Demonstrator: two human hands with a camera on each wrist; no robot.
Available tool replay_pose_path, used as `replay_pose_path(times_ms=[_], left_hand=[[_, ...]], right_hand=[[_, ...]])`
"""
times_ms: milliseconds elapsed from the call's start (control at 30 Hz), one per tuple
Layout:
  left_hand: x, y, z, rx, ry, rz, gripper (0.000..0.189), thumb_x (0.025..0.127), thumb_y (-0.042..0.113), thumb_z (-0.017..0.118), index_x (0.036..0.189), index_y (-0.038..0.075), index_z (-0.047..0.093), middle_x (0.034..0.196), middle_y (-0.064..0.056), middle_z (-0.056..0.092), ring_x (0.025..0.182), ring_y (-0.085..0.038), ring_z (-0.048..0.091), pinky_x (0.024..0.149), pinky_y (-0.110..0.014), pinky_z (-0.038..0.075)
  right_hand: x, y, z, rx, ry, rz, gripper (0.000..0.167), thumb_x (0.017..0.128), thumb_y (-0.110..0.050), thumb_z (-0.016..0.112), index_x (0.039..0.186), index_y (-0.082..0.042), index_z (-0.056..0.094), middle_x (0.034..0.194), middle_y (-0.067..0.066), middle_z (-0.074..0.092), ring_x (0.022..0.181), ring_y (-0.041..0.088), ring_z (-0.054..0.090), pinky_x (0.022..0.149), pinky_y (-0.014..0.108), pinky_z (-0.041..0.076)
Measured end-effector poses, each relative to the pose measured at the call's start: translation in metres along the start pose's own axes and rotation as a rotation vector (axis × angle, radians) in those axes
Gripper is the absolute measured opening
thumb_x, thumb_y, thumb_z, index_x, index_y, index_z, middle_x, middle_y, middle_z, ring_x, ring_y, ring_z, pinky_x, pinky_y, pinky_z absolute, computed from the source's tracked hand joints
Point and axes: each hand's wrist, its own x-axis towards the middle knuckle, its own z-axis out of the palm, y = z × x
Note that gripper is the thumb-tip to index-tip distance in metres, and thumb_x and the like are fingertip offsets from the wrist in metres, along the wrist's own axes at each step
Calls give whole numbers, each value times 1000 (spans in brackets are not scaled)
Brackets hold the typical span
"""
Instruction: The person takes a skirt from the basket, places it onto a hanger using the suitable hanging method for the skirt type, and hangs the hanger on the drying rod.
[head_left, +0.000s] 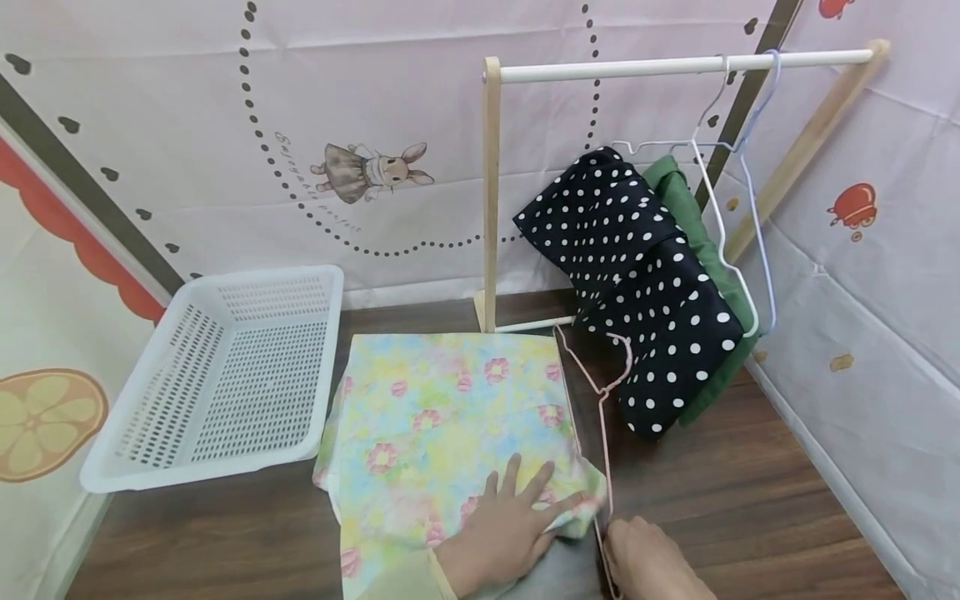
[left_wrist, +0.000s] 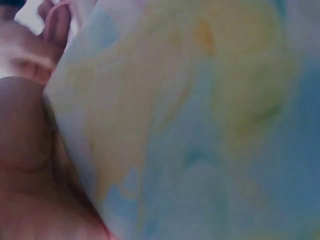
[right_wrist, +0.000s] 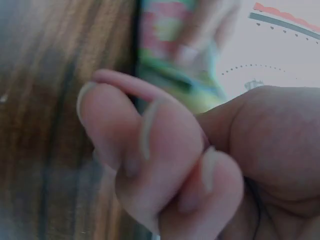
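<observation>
A folded floral cloth (head_left: pixel 442 417) in pastel yellow, blue and pink lies on the dark wooden floor. My left hand (head_left: pixel 504 527) rests on its lower right part with the fingers spread. Close up, the same cloth (left_wrist: pixel 175 120) fills most of the left wrist view. Along the cloth's right side lies a pink hanger (head_left: pixel 605 442), its hook pointing toward the rack. My right hand (head_left: pixel 651 560) grips the near end of this hanger. In the right wrist view, curled fingers (right_wrist: pixel 160 150) wrap the pink hanger wire (right_wrist: pixel 127 82). Part of the hanger is hidden by the cloth.
A white perforated basket (head_left: pixel 255 383) stands at the left. Behind, a rack with a white rail (head_left: pixel 600 72) carries a white hanger (head_left: pixel 708 183) and a blue hanger (head_left: pixel 757 208). From them hang a black polka-dot cloth (head_left: pixel 630 275) and a green cloth (head_left: pixel 693 217). Printed curtains surround the floor.
</observation>
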Motion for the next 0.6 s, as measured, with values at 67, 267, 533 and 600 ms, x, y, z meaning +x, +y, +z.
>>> replay_pose_path(times_ms=[67, 267, 533, 600], left_hand=[[0, 3, 2, 69, 1, 21, 60, 101, 47, 45, 148, 55, 10, 159, -9, 21, 133, -54, 28, 93, -62, 42], [-2, 5, 4, 119, -24, 56, 54, 98, 56, 43, 145, 60, 17, 160, -9, 17, 134, -56, 24, 92, -65, 42], [-3, 0, -1, 46, -89, 111, 65, 82, 80, 35, 143, 60, 23, 161, -7, 11, 136, -58, 13, 93, -69, 37], [-1, -7, -5, -16, -104, 131, 68, 80, 83, 34, 143, 59, 26, 161, -5, 15, 136, -57, 16, 93, -68, 38]], right_hand=[[-1, 0, -2, 20, -24, 7, 28, 86, -4, 63, 63, -10, 50, 56, 5, 49, 50, 22, 51, 47, 41, 45], [-2, 0, -1, 34, -55, 10, 31, 86, 1, 62, 59, -10, 51, 54, 3, 47, 47, 21, 47, 46, 38, 43], [2, 5, 1, -8, -68, -17, 32, 83, 2, 64, 56, -13, 53, 53, 2, 48, 46, 20, 48, 45, 38, 44], [3, 5, 1, -4, -59, -30, 34, 86, -2, 63, 55, -14, 53, 53, 1, 48, 46, 20, 49, 45, 38, 45]])
